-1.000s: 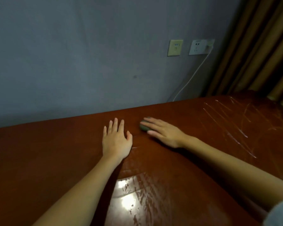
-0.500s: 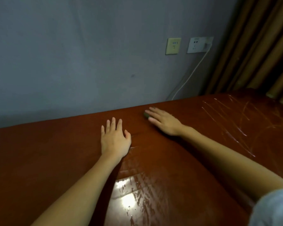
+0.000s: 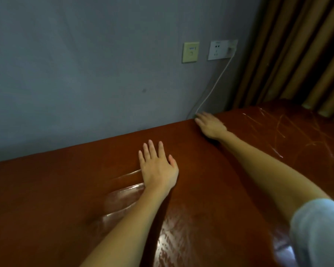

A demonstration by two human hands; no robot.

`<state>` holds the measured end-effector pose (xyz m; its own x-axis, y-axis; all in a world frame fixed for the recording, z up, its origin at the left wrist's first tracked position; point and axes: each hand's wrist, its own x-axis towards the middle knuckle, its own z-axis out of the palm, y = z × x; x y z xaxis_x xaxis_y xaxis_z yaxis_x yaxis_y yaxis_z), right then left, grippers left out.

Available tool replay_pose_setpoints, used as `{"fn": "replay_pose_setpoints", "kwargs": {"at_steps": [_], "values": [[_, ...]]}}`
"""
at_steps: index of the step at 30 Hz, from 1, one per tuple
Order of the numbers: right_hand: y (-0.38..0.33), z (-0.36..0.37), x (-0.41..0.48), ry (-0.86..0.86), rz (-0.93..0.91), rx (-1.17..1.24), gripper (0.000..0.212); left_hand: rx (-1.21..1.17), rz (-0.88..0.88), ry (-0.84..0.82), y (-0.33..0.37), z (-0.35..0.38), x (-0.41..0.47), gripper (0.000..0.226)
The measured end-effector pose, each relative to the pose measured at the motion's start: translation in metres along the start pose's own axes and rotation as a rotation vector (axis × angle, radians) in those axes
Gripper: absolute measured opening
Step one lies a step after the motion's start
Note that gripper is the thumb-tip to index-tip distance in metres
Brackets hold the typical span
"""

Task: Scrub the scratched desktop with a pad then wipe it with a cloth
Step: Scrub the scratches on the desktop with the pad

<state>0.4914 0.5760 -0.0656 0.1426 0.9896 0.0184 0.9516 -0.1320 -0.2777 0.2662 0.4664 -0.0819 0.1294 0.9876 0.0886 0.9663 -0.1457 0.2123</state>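
Note:
The reddish-brown desktop [image 3: 56, 189] fills the lower part of the head view, with pale scratches [image 3: 274, 132] at the right. My left hand [image 3: 157, 168] lies flat on the wood near the middle, fingers spread, holding nothing. My right hand [image 3: 210, 125] is stretched to the desk's far edge by the wall, palm down and blurred, pressing on a dark green pad [image 3: 196, 118] of which only a sliver shows past the fingertips. No cloth is in view.
A grey wall [image 3: 85, 74] rises directly behind the desk. It carries a switch plate [image 3: 190, 52] and a socket [image 3: 219, 50] with a white cable [image 3: 212, 89] running down behind the desk. Brown curtains [image 3: 297, 54] hang at the right.
My right hand has slid the pad away from me, from beside my left hand to the far edge at the wall. My left hand has stayed flat in place.

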Motion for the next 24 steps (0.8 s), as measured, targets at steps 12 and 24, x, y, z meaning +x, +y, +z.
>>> {"fn": "replay_pose_setpoints", "kwargs": {"at_steps": [12, 24], "values": [[0.109, -0.032, -0.086, 0.001, 0.056, -0.074, 0.056, 0.003, 0.002, 0.019, 0.0, 0.002, 0.001, 0.061], [0.004, 0.0, -0.212, -0.058, -0.453, 0.008, 0.053, -0.036, 0.064, 0.048, 0.003, -0.003, -0.024, 0.054]]}}
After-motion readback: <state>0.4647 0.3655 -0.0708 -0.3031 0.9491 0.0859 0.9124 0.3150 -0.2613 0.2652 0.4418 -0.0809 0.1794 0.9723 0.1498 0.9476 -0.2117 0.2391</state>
